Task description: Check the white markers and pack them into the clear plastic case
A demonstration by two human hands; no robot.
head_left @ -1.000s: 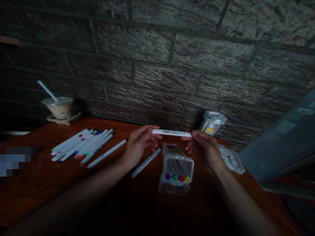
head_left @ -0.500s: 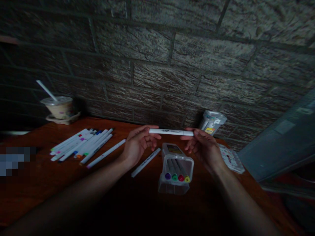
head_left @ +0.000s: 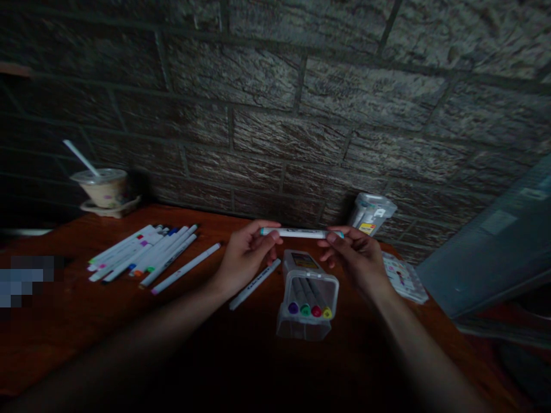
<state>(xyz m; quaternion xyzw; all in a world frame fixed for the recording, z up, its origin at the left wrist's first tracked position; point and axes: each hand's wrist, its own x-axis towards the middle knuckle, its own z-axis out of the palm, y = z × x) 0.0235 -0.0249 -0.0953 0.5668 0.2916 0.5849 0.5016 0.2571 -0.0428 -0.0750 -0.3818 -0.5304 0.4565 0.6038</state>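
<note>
A white marker (head_left: 301,233) with teal ends lies level between my two hands, above the far part of the table. My left hand (head_left: 247,249) pinches its left end between thumb and fingers. At the other end, my right hand (head_left: 355,252) grips it the same way. Just below stands a clear plastic case (head_left: 307,321), tipped on its side, with several markers inside showing purple, green, red and yellow ends. One loose marker (head_left: 255,285) rests on the table left of the case. Another marker (head_left: 186,268) lies beside my left wrist.
A pile of white markers (head_left: 146,252) covers the table's left part. Behind it stands a lidded cup (head_left: 103,186) with a straw. A second clear case (head_left: 371,215) is by the brick wall (head_left: 275,126). A flat clear lid-like piece (head_left: 404,278) lies right of my right hand.
Both hands stay nearly in place. Their grips on the marker have shifted, the thumbs now lie over it, and its teal ends have come into view.
</note>
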